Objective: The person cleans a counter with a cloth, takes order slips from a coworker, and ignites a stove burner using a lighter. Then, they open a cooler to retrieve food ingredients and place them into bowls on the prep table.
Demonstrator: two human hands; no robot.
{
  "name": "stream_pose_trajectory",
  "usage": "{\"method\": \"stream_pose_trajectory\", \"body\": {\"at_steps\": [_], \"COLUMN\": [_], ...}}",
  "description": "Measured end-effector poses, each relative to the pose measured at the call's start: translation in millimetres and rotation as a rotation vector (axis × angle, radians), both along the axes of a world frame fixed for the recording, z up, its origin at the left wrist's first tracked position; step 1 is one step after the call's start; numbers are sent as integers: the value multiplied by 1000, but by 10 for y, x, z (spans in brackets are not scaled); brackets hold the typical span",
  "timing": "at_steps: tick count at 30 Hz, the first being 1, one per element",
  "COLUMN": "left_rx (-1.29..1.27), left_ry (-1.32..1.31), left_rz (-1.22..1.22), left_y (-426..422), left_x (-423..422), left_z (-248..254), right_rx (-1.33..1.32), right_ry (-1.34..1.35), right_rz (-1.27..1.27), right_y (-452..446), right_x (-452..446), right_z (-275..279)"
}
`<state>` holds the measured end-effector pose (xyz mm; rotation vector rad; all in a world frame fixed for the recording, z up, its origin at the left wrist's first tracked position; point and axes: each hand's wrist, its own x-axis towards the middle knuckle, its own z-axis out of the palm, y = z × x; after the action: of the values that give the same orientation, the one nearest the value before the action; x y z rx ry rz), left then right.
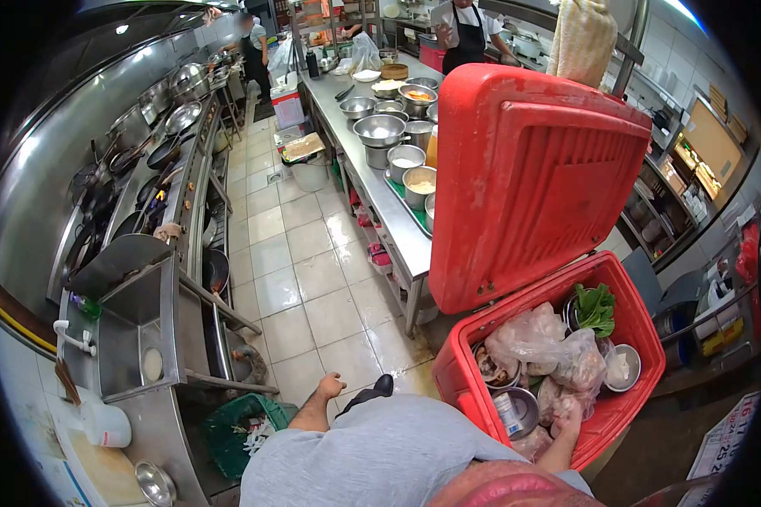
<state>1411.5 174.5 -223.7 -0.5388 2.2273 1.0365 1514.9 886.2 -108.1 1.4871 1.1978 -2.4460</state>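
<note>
Reaching into a red cooler box (461, 372), my right hand (566, 416) has its fingers closed on a clear plastic bag (550, 395) of pale food. More filled plastic bags (528, 334) lie above it in the box. Beside them are a metal bowl with a white-labelled container (507, 414), a bowl of white food (622, 368) and leafy greens (596, 310). The red lid (541, 186) stands raised. My left hand (331, 386) hangs over the tiled floor with loosely bent fingers and nothing in it.
A steel counter (380, 198) with several metal bowls runs ahead. Along the left are a sink (135, 329) and a stove line with woks (167, 152). A green bin (237, 422) stands near my left arm. One person (465, 34) stands behind the counter, another (254, 55) down the aisle.
</note>
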Motion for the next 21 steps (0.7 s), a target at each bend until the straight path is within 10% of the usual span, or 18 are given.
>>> {"method": "stream_pose_trajectory", "body": {"at_steps": [11, 17, 21], "left_rx": [71, 119, 490], "left_ry": [-90, -25, -8], "left_rz": [-84, -140, -135], "left_y": [-542, -1335, -1279], "left_x": [-756, -1538, -2320], "left_z": [-195, -468, 591], "right_rx": [275, -45, -274], "right_ry": [592, 756, 855], "right_rz": [-126, 43, 339], "right_y": [-1900, -3842, -4945], "right_x": [-431, -1364, -2357], "right_z": [2382, 2913, 2937]}}
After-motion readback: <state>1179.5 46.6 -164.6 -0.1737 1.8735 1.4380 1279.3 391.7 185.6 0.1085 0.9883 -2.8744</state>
